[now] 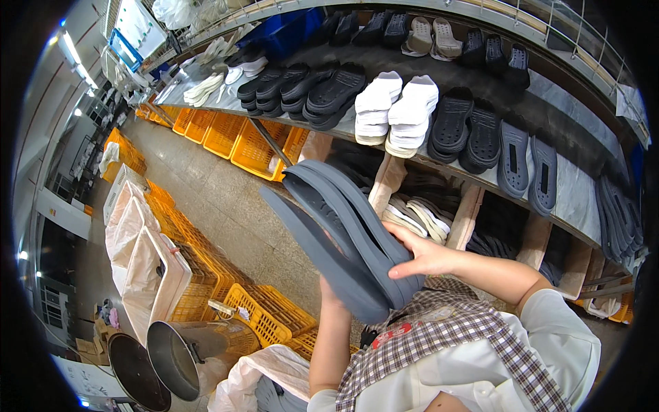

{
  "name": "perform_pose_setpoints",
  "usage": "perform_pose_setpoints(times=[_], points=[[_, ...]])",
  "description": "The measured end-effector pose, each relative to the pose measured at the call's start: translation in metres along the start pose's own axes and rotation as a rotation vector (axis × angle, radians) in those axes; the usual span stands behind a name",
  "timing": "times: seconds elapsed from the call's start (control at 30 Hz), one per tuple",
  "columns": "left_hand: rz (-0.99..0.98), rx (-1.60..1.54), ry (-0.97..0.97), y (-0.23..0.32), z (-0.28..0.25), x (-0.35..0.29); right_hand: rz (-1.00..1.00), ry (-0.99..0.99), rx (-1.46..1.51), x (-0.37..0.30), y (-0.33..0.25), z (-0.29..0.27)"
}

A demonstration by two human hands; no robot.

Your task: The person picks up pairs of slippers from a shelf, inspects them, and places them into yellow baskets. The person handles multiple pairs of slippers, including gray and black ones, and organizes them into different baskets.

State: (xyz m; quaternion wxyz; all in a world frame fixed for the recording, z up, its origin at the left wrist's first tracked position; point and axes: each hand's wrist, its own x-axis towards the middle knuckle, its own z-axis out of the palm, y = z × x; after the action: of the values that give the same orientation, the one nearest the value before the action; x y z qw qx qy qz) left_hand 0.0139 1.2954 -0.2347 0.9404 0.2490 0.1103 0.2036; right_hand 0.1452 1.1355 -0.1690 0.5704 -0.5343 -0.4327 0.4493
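Observation:
Between my hands is a stack of several grey shoe soles (343, 226), tilted, toes toward the upper left. My right hand (419, 254) grips the right side of the stack near its lower end, thumb across the edge. My left hand (331, 292) holds it from the lower left, its fingers mostly hidden behind the soles. One sole stands apart from the others, leaving a gap. On the bench beyond lie white soles (412, 110), stacked black soles (336, 93), perforated black soles (453, 123) and a pair of dark grey soles (513, 161).
The bench (573, 206) curves across the far side, with shelves of soles (419, 209) beneath. Orange crates (264, 147) line the floor under it. At left stand more orange crates (268, 312), a white-lined bin (165, 275) and metal drums (185, 360). A blue bin (285, 38) sits at the back.

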Motion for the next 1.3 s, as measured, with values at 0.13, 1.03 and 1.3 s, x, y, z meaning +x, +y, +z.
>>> perform_pose_setpoints(times=[0.13,1.03,1.3], points=[[-0.033,0.112,-0.074,0.001,-0.003,0.001,-0.070,0.045,-0.092,-0.012,0.006,0.008],[0.090,0.833,-0.628,-0.075,0.136,0.034,-0.171,0.948,0.435,-0.134,-0.034,-0.089],[-0.094,0.881,-0.235,-0.088,0.095,0.053,0.075,1.341,0.586,-0.280,-0.097,-0.271]])
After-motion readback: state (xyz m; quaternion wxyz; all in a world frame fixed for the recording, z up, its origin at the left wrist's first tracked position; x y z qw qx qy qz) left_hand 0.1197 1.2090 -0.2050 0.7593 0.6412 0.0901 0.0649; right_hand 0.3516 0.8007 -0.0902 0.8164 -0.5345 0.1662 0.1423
